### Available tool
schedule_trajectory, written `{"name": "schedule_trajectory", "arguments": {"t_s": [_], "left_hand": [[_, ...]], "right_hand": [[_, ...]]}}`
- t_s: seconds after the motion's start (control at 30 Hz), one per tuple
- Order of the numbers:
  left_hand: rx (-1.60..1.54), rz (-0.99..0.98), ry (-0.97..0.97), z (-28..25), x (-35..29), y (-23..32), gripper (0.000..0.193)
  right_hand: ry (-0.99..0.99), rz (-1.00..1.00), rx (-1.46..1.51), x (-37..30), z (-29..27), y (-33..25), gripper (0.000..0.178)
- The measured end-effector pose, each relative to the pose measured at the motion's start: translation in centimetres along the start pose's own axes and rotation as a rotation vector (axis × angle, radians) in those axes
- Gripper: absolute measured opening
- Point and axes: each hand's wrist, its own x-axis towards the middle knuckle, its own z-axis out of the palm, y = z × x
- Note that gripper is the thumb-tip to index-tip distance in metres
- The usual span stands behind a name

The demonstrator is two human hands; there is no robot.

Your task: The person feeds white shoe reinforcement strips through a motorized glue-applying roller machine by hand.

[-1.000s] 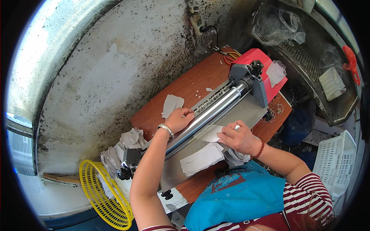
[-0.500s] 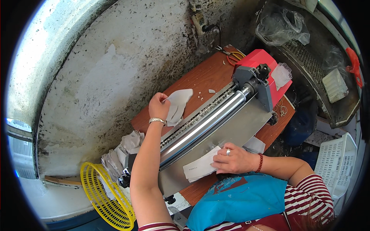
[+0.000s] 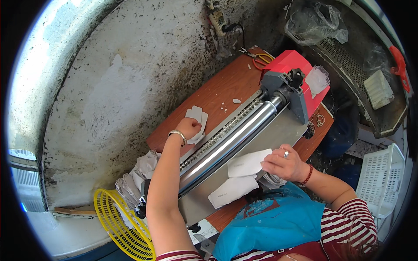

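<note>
White flat cut-out pieces [image 3: 197, 114] lie in a small pile on the wooden tabletop behind the machine's rollers. My left hand [image 3: 190, 127] is over this pile with fingers curled down; whether they grip a piece is hidden. On the near side, my right hand [image 3: 285, 162] pinches the right end of a white cut-out piece [image 3: 247, 164] above the metal plate [image 3: 278, 134]. A second white cut-out piece [image 3: 233, 192] lies just below it at the plate's near edge. Between my hands runs a shiny metal roller [image 3: 230, 141] beside a toothed shaft [image 3: 226, 128].
The machine's red housing [image 3: 287, 63] stands at the far right end. Orange-handled pliers [image 3: 257, 60] lie behind it. A yellow basket [image 3: 126, 226] and heaped white pieces [image 3: 135, 176] sit at left. A white plastic basket [image 3: 381, 182] stands at right.
My left hand has moved down, and the white piece it held now lies on the pile. My right hand has moved right and up, drawing one piece off the other.
</note>
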Motion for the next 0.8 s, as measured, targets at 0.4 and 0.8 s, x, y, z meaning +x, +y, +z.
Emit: {"name": "schedule_trajectory", "arguments": {"t_s": [0.4,0.8], "left_hand": [[-0.398,0.339,-0.044,1.1,-3.5,5.5,0.024],[0.033,0.056,0.607,-0.2,-0.9,-0.3,0.028]], "right_hand": [[-0.073,0.005,0.322,3.3,1.0,-2.2,0.030],[0.031,-0.093,0.193,1.9,1.6,-1.8,0.022]]}}
